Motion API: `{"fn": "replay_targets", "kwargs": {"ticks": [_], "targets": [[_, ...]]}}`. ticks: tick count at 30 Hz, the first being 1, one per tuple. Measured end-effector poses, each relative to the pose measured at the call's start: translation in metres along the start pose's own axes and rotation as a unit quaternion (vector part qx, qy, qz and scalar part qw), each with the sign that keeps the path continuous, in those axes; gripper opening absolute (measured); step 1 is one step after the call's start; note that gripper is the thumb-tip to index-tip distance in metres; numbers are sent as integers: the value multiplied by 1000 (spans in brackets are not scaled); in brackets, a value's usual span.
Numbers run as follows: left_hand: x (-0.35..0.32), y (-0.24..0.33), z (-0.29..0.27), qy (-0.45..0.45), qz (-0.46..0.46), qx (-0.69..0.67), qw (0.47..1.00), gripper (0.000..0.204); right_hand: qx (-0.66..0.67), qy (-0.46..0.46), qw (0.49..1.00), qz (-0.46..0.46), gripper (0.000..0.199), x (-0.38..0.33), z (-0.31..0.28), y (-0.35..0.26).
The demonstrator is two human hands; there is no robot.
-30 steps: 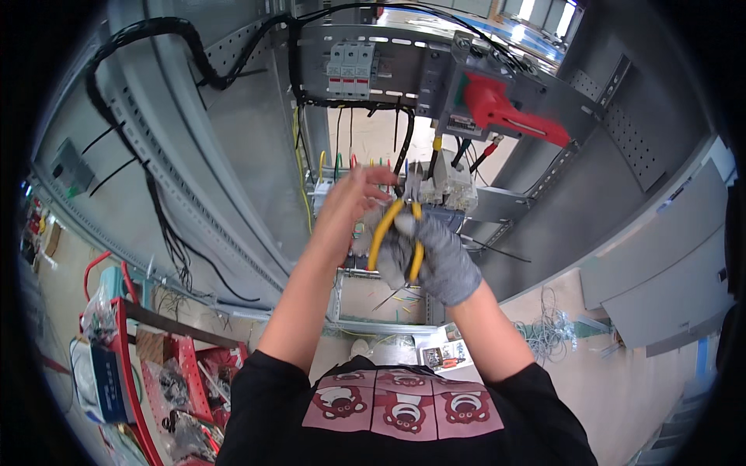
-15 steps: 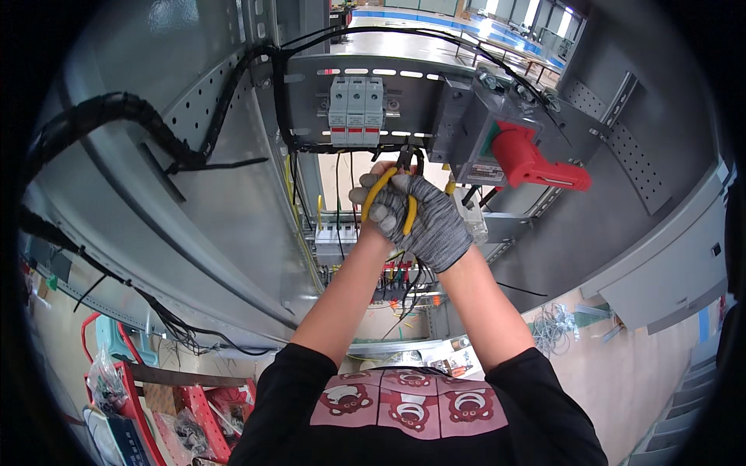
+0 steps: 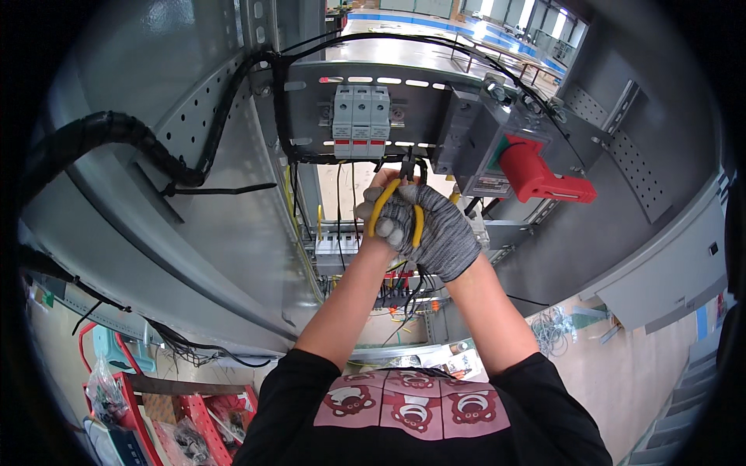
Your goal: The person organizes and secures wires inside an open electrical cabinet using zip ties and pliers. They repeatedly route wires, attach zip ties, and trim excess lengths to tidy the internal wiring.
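My right hand (image 3: 439,229), in a grey knitted glove, is closed round the yellow handles of a pair of cutting pliers (image 3: 382,206). Their dark jaws point up at the black wire bundle (image 3: 318,158) below a row of white fuse holders (image 3: 360,123). Behind the right hand is my left hand (image 3: 384,178), mostly covered; only some bare skin of its fingers shows beside the pliers' head. What those fingers hold, if anything, is hidden.
A switch with a red rotary handle (image 3: 544,172) juts out right of my hands. White breakers (image 3: 337,250) sit lower in the grey cabinet. A thick black wrapped cable (image 3: 116,128) arches on the left. A red tool box (image 3: 136,408) stands at lower left.
The cabinet and hands appear slightly lower in the picture. My right hand keeps its grip on the pliers, whose jaws stay by the wire bundle.
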State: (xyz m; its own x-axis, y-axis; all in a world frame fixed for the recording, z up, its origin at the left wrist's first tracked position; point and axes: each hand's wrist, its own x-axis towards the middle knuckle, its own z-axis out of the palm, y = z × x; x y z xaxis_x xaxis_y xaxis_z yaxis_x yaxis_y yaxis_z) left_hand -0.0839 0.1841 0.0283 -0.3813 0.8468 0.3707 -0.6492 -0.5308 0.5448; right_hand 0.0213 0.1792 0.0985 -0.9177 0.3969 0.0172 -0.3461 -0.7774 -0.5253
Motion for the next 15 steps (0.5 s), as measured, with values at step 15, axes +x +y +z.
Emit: {"fn": "replay_targets", "kwargs": {"ticks": [15], "targets": [[4, 4, 1, -13, 4, 27, 1000, 9, 135, -91, 986, -31, 29, 5, 4, 9]]}}
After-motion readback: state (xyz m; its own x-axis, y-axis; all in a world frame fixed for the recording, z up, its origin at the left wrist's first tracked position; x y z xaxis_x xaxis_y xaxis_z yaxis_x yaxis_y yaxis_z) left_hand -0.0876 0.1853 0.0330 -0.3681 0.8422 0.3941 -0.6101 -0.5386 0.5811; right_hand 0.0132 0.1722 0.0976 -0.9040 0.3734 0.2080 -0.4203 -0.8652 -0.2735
